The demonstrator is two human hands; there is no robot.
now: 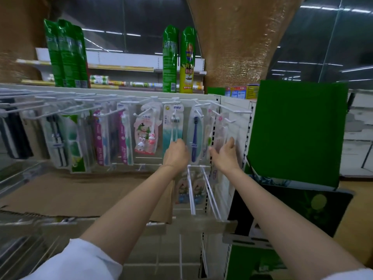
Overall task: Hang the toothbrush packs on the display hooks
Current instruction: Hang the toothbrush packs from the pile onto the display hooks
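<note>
while most display hooks (203, 115) already carry toothbrush packs (173, 126), hanging upright with long axes vertical and heads up, the left hand (176, 151) curls against the teal pack's foot; the right hand (226, 153), fingers straight, steadies a clear pack (221, 130) at the row's right end. empty hooks remain left.

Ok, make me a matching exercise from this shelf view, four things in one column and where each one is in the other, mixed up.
Things:
1. left hand
2. right hand
3. rabbit toothbrush pack
4. yellow spray can

Places:
A. standing on the shelf above the hooks
B. at the clear pack by the panel's right edge
C. at the foot of the teal pack
D. hanging just left of the teal pack

Pairs: 1-C, 2-B, 3-D, 4-A
</note>
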